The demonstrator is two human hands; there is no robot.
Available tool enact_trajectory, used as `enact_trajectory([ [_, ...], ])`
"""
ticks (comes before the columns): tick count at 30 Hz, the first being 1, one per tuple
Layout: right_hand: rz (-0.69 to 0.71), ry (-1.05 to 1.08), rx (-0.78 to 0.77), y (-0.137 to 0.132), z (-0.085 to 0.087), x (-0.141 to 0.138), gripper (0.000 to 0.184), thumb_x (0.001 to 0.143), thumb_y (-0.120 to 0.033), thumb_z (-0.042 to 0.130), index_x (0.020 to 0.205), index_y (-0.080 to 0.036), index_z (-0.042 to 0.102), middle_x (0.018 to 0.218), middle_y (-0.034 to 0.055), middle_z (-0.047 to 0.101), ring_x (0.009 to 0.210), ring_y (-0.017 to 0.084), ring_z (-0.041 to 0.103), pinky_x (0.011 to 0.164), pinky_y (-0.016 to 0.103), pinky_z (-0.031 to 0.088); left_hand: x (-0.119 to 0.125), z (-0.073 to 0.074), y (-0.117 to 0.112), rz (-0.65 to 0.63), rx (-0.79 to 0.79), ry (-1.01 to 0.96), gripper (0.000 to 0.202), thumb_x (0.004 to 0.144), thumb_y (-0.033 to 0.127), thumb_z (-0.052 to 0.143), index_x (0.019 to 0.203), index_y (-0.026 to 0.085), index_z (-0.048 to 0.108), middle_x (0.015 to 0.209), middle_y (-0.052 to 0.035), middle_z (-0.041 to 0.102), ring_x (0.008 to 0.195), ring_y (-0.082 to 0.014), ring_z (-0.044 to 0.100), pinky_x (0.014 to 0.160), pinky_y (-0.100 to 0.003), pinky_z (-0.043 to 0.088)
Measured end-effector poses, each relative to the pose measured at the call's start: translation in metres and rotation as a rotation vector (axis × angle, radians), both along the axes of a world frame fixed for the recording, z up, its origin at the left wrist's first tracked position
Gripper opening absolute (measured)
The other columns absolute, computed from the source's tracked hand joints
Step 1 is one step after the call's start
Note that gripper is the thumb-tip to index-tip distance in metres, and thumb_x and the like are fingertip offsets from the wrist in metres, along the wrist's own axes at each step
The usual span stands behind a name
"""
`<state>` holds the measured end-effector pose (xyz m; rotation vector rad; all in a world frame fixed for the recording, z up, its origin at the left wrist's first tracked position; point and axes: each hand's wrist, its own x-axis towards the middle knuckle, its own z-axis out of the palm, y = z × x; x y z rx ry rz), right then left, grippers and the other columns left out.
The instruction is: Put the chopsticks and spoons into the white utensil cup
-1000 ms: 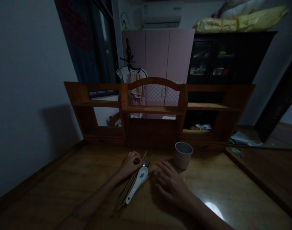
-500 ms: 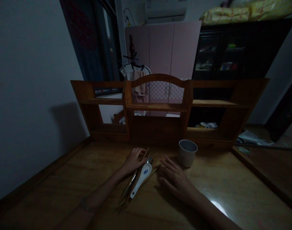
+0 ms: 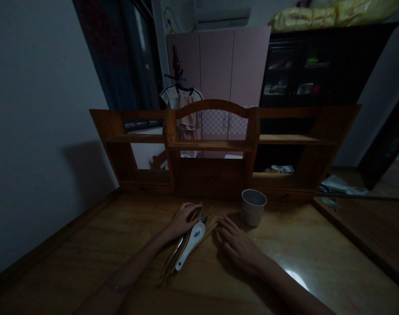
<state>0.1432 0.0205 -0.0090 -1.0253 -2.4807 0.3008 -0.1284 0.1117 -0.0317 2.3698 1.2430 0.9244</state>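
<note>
A white soup spoon with a blue mark in its bowl lies slanted on a bundle of thin wooden chopsticks. Beside it in the bundle runs a shiny metal utensil, its far end partly hidden. My left hand rests at the bundle's far left side, thumb and fingers apart around the upper ends. To the right, my right hand lies palm down with fingers extended. Its fingertips meet the end of one chopstick that sticks out from under the spoon; whether they grip it is unclear.
A grey metal cup stands upright just beyond my right hand. Behind it, a wooden shelf unit spans the back of the wooden table. A wall borders the left side. The room is dim.
My right hand's fingers have drawn in against the protruding chopstick's end. My left hand stays at the bundle. The whole view has shifted slightly.
</note>
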Motion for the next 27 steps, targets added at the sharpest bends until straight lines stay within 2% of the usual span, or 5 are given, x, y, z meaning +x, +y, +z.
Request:
enact_trajectory([
  [7, -0.055, 0.041, -0.040, 0.004, -0.008, 0.002, 0.047, 0.100, -0.028, 0.039, 0.145, -0.019, 0.030, 0.150, 0.0092, 0.028, 0.141, 0.025, 0.011, 0.110, 0.047, 0.030, 0.001, -0.002, 0.003, -0.014, 0.047, 0.067, 0.039, 0.087, 0.045, 0.056, 0.122, 0.031, 0.058, 0.122, -0.0070, 0.056, 0.123, -0.0242, 0.041, 0.107, -0.043, 0.036],
  [12, -0.081, 0.039, 0.015, 0.007, -0.009, 0.000, 0.046, 0.098, -0.029, 0.042, 0.143, -0.021, 0.034, 0.143, 0.0097, 0.038, 0.137, 0.027, 0.022, 0.109, 0.047, 0.032, 0.001, 0.000, 0.002, 0.005, 0.070, 0.119, 0.039, 0.087, 0.050, 0.052, 0.121, 0.032, 0.060, 0.122, -0.0078, 0.054, 0.120, -0.0258, 0.043, 0.103, -0.044, 0.037],
  [17, -0.078, 0.037, 0.053, 0.006, -0.002, -0.001, 0.038, 0.097, -0.025, 0.045, 0.135, -0.023, 0.046, 0.130, 0.0092, 0.047, 0.127, 0.027, 0.036, 0.106, 0.044, 0.036, 0.000, -0.004, 0.003, 0.051, 0.074, 0.142, 0.043, 0.084, 0.053, 0.055, 0.122, 0.031, 0.059, 0.124, -0.0081, 0.052, 0.121, -0.0272, 0.041, 0.103, -0.045, 0.037],
  [22, -0.082, 0.021, 0.055, 0.006, -0.004, 0.001, 0.041, 0.096, -0.022, 0.045, 0.137, -0.023, 0.042, 0.140, 0.0089, 0.038, 0.132, 0.028, 0.028, 0.108, 0.047, 0.034, 0.001, -0.007, 0.006, 0.066, 0.073, 0.116, 0.040, 0.081, 0.050, 0.060, 0.114, 0.027, 0.060, 0.120, -0.0079, 0.054, 0.118, -0.0271, 0.044, 0.101, -0.044, 0.038],
  [27, -0.080, 0.023, 0.065, 0.009, -0.011, 0.004, 0.043, 0.097, -0.023, 0.043, 0.139, -0.023, 0.038, 0.144, 0.0089, 0.035, 0.135, 0.028, 0.025, 0.108, 0.048, 0.033, 0.002, -0.003, 0.003, 0.052, 0.076, 0.129, 0.030, 0.081, 0.049, 0.060, 0.098, 0.025, 0.062, 0.118, -0.0071, 0.053, 0.117, -0.0258, 0.045, 0.100, -0.042, 0.039],
])
